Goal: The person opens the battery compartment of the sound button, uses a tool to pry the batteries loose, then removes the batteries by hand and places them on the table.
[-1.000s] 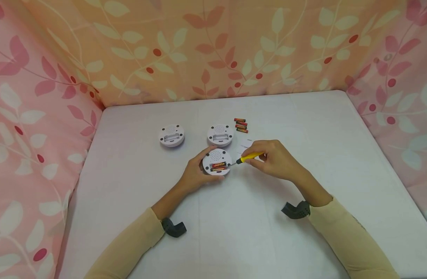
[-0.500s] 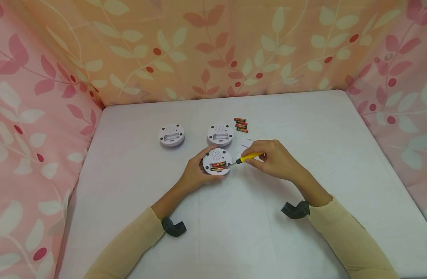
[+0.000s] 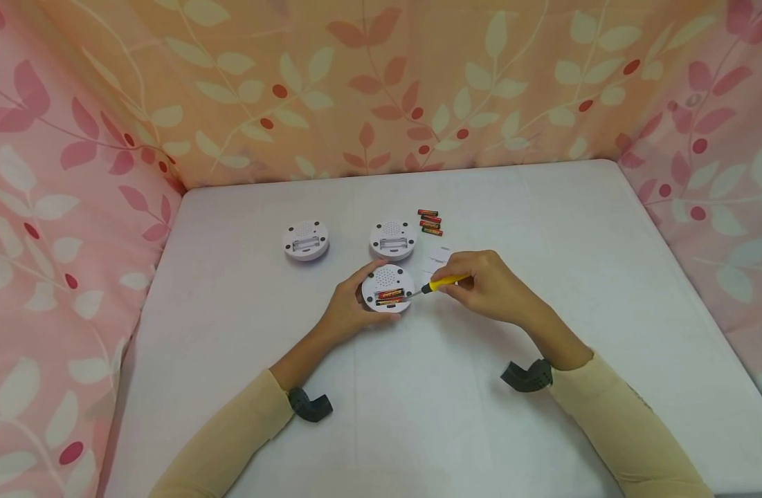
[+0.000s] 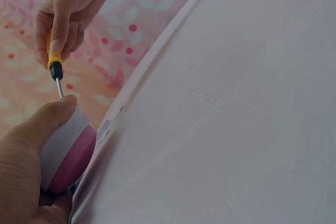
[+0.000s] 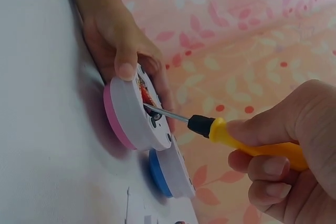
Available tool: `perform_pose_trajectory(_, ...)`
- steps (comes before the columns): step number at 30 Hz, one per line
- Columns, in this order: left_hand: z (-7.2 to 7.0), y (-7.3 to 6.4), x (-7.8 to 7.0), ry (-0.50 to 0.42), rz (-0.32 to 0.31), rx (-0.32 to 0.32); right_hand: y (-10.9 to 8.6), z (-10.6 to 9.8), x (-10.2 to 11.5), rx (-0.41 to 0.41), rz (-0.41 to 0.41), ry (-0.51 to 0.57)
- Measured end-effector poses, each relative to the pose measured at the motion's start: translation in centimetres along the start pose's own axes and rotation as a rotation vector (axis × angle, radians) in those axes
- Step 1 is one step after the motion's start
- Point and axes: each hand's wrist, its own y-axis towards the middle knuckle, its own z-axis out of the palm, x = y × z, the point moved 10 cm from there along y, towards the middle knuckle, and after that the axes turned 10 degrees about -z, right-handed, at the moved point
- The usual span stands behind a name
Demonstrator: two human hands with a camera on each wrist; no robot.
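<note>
My left hand grips a round white device by its sides, thumb at the near edge. Its underside faces up, with a speaker grille, dark feet and two red-and-black batteries in the open compartment. In the right wrist view the device has a pink band at its table side. My right hand holds a yellow-handled screwdriver between thumb and fingers. The metal shaft slants down, its tip at the end of the battery compartment. Most of my left fingers are hidden behind the device in the left wrist view.
Two similar white devices, one right behind the held one and another to the left, lie with bare battery compartments up. Several batteries lie at the back. A white slip of paper is beside my right hand. Floral curtains surround the table.
Both hands, the device and the screwdriver stay practically in place; the tip remains at the battery compartment.
</note>
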Motion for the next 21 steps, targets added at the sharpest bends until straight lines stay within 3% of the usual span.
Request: perform_pose_trajectory(21, 0.0, 0.0, 0.0, 0.015, -0.002, -0.003, 0.0, 0.3, 1.6, -0.006, -0.038, -0.089)
